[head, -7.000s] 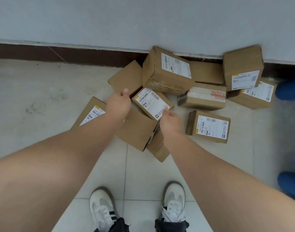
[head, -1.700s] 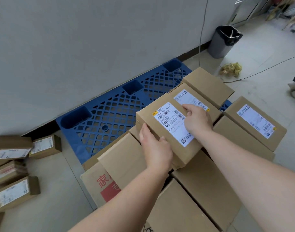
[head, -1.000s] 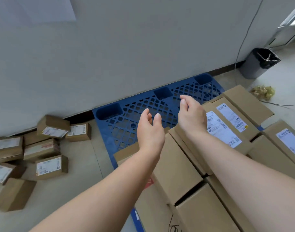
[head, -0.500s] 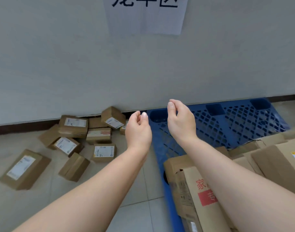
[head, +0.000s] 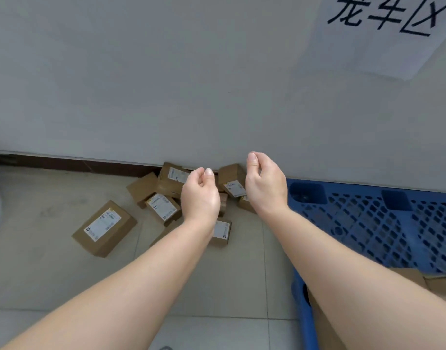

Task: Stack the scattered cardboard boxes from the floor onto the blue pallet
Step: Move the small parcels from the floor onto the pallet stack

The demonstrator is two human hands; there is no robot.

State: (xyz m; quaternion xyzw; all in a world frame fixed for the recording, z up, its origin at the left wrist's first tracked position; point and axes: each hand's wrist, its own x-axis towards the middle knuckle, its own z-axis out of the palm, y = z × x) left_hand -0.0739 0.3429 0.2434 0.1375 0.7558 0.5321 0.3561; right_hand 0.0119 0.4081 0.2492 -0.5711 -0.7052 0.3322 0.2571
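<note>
Forearms, left hand [head: 200,198] and right hand [head: 266,184] are bare.

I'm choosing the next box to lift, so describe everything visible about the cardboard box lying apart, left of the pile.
The lone box is plain brown cardboard, rectangular and closed. A white shipping label with dark print, a yellow strip at one end and a dark logo at the other, covers much of its top. It lies flat on the pale tiled floor, turned diagonally to the wall, apart from the pile to its right; only the floor touches it.
</note>
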